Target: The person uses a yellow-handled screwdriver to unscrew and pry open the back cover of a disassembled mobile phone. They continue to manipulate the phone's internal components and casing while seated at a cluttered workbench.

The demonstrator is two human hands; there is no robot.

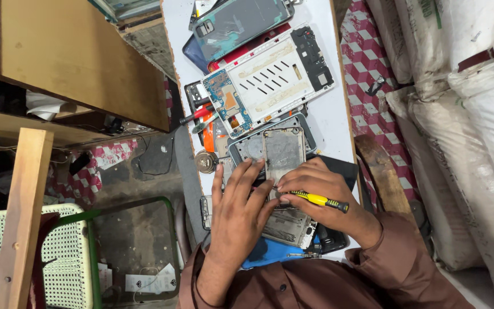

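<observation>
At the bench's [338, 123] left edge sits a small round brass-coloured disc [206, 161], with one red-handled tool [196, 114] lying above it; the left hand [236, 210] lies flat with fingers spread, pressing down on a stripped phone frame [282, 153] near the bench's near edge — a dull grey metal plate, bare and scuffed, stacked on a second, darker frame [247, 147]; the right hand [321, 191] pinches one yellow-handled screwdriver [318, 200] between thumb and fingers, its tip hidden under the fingers against the frame's lower part; another grey plate [288, 226] shows below the hands, half covered by them, and beside it a blue mat [270, 252] is cut off by the brown sleeve; toward the far edge lie one white tablet chassis [273, 74] with a blue circuit board [228, 103] at its left end, and one dark phone back [238, 22] — what lies beneath these is hard to make out.
</observation>
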